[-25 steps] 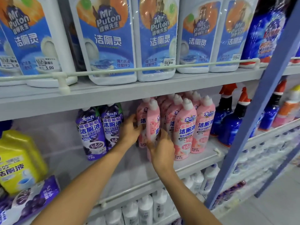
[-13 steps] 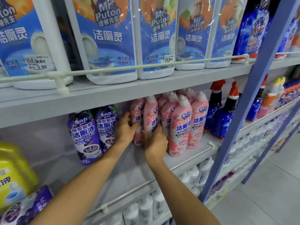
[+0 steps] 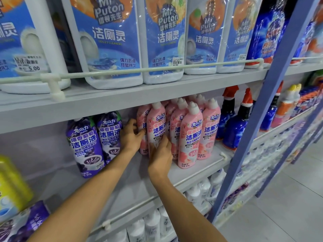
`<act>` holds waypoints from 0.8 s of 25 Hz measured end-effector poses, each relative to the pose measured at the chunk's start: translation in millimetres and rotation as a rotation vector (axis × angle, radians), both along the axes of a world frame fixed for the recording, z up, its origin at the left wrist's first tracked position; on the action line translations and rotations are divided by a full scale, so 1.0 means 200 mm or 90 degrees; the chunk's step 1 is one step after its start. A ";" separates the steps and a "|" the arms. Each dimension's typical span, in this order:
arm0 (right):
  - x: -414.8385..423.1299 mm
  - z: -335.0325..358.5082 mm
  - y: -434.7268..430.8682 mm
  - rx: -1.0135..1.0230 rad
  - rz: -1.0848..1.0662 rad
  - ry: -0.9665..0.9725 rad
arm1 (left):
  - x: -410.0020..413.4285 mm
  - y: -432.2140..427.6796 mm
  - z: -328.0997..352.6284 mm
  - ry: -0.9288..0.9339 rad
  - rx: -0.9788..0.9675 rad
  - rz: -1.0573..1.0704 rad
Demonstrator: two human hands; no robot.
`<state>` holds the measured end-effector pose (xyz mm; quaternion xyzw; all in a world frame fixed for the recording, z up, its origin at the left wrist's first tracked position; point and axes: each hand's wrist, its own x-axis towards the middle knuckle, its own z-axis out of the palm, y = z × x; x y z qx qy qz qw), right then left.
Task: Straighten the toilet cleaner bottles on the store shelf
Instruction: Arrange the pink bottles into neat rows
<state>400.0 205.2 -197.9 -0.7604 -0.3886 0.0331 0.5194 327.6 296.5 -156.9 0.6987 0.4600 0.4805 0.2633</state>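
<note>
Pink bottles (image 3: pixel 190 137) gripped, one by right hand (image 3: pixel 160 156), another seemingly by left hand (image 3: pixel 130 137).

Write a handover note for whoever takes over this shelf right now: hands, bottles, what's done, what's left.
Hands: left hand grips the back pink bottle; right hand grips the front pink bottle low down.
Where: both bottles stand at the left end of the pink group on the middle shelf; the purple bottles stand apart to the left.
Done: the pink group looks upright, front labels facing out.
Left: line up the two held bottles and let go, then probably the purple bottles, which seem tilted.
</note>
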 end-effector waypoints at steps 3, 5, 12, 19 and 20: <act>-0.01 0.01 0.01 0.023 0.015 0.053 | 0.01 0.01 0.00 0.002 -0.002 0.013; 0.01 0.00 0.02 0.034 0.013 0.037 | 0.02 0.01 -0.01 0.006 0.009 0.024; 0.06 -0.01 0.03 0.028 0.046 -0.020 | 0.04 0.05 -0.03 -0.020 -0.012 -0.025; 0.23 -0.03 -0.05 0.128 0.215 -0.054 | -0.20 -0.18 0.05 -0.081 -0.117 -0.118; 0.23 -0.02 -0.09 0.121 0.240 -0.049 | -0.28 -0.24 0.07 -0.094 -0.132 -0.127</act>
